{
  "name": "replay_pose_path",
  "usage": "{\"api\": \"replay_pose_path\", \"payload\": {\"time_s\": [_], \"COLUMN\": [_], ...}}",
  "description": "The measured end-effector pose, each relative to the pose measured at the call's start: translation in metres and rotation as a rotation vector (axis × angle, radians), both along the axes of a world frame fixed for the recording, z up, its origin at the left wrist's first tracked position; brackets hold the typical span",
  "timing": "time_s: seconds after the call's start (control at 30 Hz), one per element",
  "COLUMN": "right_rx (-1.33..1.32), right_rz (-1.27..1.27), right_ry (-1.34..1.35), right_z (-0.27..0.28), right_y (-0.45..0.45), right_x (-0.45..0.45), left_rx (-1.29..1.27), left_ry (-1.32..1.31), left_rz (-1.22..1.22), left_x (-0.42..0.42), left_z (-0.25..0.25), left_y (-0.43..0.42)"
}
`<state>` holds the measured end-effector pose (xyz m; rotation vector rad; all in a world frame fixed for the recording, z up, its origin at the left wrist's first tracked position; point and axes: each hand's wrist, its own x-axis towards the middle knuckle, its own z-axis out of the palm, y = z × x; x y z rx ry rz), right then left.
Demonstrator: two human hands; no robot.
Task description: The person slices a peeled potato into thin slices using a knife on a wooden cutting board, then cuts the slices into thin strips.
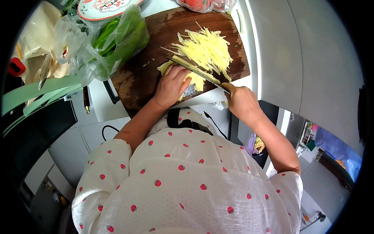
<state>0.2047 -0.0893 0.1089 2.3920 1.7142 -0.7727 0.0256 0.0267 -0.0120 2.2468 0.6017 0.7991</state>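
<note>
My right hand (242,102) is wrapped around the handle of a kitchen knife (196,71), whose blade is seen nearly edge-on and slants up to the left across the wooden cutting board (142,80). With fingers curled, my left hand (171,85) presses on thin yellow potato slices (198,83) just on the near side of the blade. Some slices are hidden under those fingers. Beyond the knife lies a loose pile of potato shreds (208,46). A few shreds cling along the blade.
A clear plastic bag of green peppers (122,39) sits on the board's left edge, with a patterned plate (105,7) behind it. A bag of tomatoes (200,4) is at the far edge. Grey cabinets (278,46) stand close on the right.
</note>
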Motion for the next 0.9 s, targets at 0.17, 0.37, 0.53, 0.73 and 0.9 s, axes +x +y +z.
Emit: {"api": "replay_pose_path", "payload": {"time_s": [0.17, 0.37, 0.53, 0.73, 0.9], "right_rx": [0.03, 0.149, -0.005, 0.081, 0.202], "right_rz": [-0.002, -0.067, 0.001, -0.01, -0.106], "right_ry": [-0.017, 0.09, 0.02, 0.006, 0.09], "right_z": [-0.044, -0.031, 0.004, -0.047, -0.042], "right_y": [0.034, 0.029, 0.006, 0.034, 0.023], "right_x": [-0.013, 0.001, 0.002, -0.001, -0.003], "left_rx": [0.0, -0.006, 0.002, 0.002, 0.081], "left_ry": [-0.005, -0.041, -0.028, -0.024, 0.007], "left_rz": [-0.002, -0.002, 0.001, -0.007, 0.022], "left_x": [0.002, 0.0, 0.001, 0.003, -0.008], "left_z": [0.001, 0.0, -0.001, -0.001, 0.007], "left_y": [0.003, 0.001, 0.0, 0.005, -0.004]}}
